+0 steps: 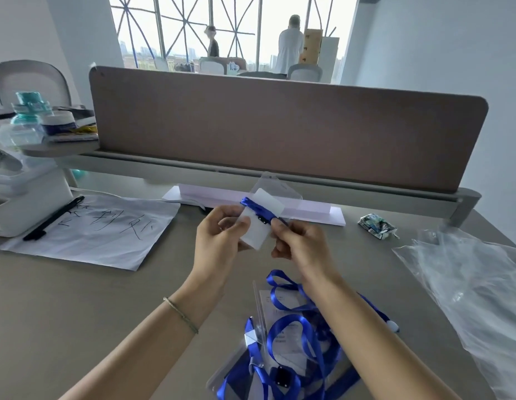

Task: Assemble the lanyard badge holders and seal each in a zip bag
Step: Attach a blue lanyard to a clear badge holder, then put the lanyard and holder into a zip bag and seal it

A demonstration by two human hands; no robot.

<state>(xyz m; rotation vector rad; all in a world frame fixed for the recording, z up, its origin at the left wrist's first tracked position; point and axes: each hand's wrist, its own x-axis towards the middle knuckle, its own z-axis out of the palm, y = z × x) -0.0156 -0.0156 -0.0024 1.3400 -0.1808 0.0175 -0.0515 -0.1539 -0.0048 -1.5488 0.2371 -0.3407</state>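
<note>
Both bare hands are raised above the grey-brown desk top (77, 298), and between them sits a clear plastic badge holder with a white card inside (258, 226); the left hand (219, 241) has its fingers curled around the holder's left edge, thumb pressed on the front face, so the holder lies just right of its palm; the right hand (297, 243) pinches the end of a bright blue ribbon lanyard (255, 205) beside its small black clip (263, 219), at the holder's right side; the blue strap runs up and left across the top of the card, and the holder is tilted, its upper part leaning away toward the brown fabric desk divider (280, 125); a thin bracelet (180, 314) circles the left wrist.

Below the forearms, near the desk's front edge, lies a heap of loose blue lanyards (291, 336) tangled over more clear badge holders (282, 307), well apart from the held one; to the right a stack of clear crinkled zip bags (467, 284) is spread flat, with a small crumpled wrapper (376, 225) near the divider.

At the left, a white sheet of paper with black handwriting (92, 235) carries a black pen (53, 219); a long pale lilac strip (323, 213) lies along the divider's foot, behind the hands.
</note>
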